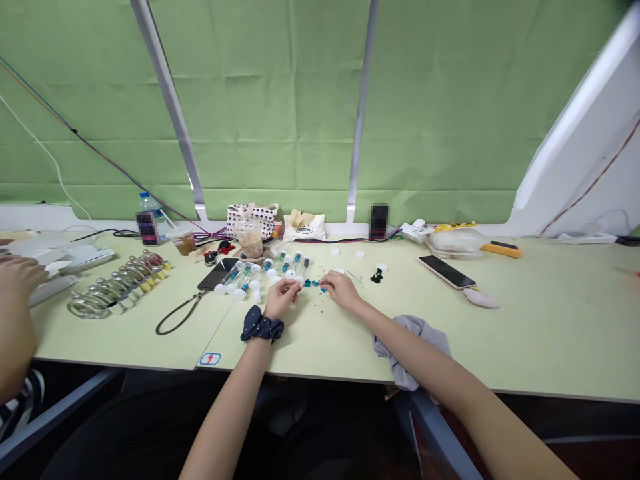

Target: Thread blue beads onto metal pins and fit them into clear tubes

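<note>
- Nearest, a dark navy polka-dot scrunchie (262, 327) circles the left wrist, and a crumpled grey cloth (410, 350) lies on the tabletop (150, 340) nearer the body than, and to the right of, the small teal plastic part (314, 283).
- The left hand (281, 298) and right hand (341, 291) meet from either side of the teal plastic part. Each grip looks pressed together at the fingertips, pinching it, though the fingers hide much of it.
- The teal plastic part looks light, stiff and fragile. It seems small and smooth enough to slip, so fingertips at its ends seem the likeliest hold.
- Just beyond and left of the teal plastic part, clear plastic syringe barrels (260, 273) with white caps and teal inner parts lie in a loose row.
- Right of it are thin metal pins (355, 277), with small black parts (377, 275) farther along.
- Well right of it lies a smartphone (447, 272).
- Well left of it, a row of metal clips (117, 288) lies on the tabletop, and another person's hand (19, 280) reaches in at the edge.
- Farthest, behind it, stands a plastic cup (249, 237).
</note>
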### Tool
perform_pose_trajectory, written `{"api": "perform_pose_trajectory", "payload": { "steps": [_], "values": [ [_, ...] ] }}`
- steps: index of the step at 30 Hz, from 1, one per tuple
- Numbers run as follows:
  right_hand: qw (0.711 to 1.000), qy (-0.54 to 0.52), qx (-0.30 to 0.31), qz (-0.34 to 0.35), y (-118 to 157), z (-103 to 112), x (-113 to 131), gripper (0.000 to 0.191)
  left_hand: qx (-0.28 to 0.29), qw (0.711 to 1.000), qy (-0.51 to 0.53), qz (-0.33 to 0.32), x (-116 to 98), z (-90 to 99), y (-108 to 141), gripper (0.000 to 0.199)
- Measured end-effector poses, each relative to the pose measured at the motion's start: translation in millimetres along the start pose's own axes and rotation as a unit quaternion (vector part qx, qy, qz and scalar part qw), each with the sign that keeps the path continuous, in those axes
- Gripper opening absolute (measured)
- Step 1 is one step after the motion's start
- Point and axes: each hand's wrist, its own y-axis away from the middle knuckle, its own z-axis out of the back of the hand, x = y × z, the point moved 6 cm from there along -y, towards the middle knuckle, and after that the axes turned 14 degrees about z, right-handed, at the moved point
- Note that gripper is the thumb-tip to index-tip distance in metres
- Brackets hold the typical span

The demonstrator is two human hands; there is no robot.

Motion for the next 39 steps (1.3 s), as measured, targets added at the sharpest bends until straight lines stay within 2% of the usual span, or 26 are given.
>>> {"api": "perform_pose_trajectory", "payload": {
  "steps": [2,5,11,18,27,34,39],
  "values": [
    [0.997,0.032,-0.004,-0.067,3,5,-14,0.016,-0.006,1.0,0.007,-0.01,-1,3.4,-1,0.04],
    [0.983,0.075,0.023,-0.166,10,8,-38,0.018,-0.007,0.999,0.026,-0.02,-2,7.0,-2,0.039],
    [0.962,0.111,0.057,-0.243,22,14,-65,0.019,-0.006,0.997,0.077,-0.019,-2,9.4,0,0.042],
    [0.953,0.133,0.099,-0.254,28,10,-72,0.018,-0.012,0.991,0.134,-0.003,-5,9.3,4,0.04],
    [0.951,0.15,0.105,-0.25,25,7,-74,0.018,0.002,0.985,0.174,0.018,-3,10.8,3,0.04],
    [0.952,0.195,0.078,-0.222,13,7,-74,0.039,0.015,0.979,0.198,0.036,1,11.7,2,0.039],
    [0.947,0.199,0.113,-0.227,11,1,-81,0.032,0.025,0.976,0.214,0.04,2,12.5,2,0.041]
  ]
}}
